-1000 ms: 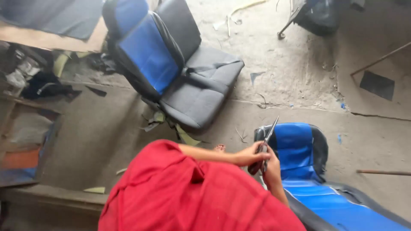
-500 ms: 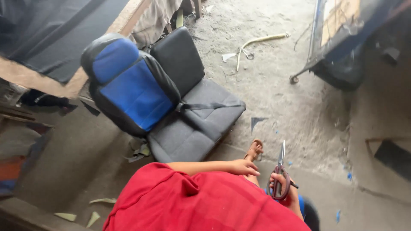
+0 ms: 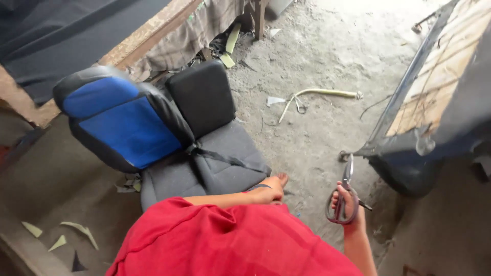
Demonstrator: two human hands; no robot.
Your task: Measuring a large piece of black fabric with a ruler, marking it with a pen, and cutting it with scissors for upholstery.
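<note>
Near the right, over the dusty floor (image 3: 317,138): grey-handled scissors (image 3: 343,197), blades shut and pointing far, gripped through the loops by the right hand (image 3: 348,207). Just left, left hand (image 3: 273,189) released, fingers resting at the near edge of a grey seat cushion (image 3: 215,168). Beyond, blue-and-black seat back (image 3: 120,120). Far off, pale hose (image 3: 317,93). Red cloth (image 3: 225,240) nearest.

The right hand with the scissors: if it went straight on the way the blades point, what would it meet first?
Probably the dark frame just above the blade tips of the scissors in the right hand, though depth is hard to judge.
</note>
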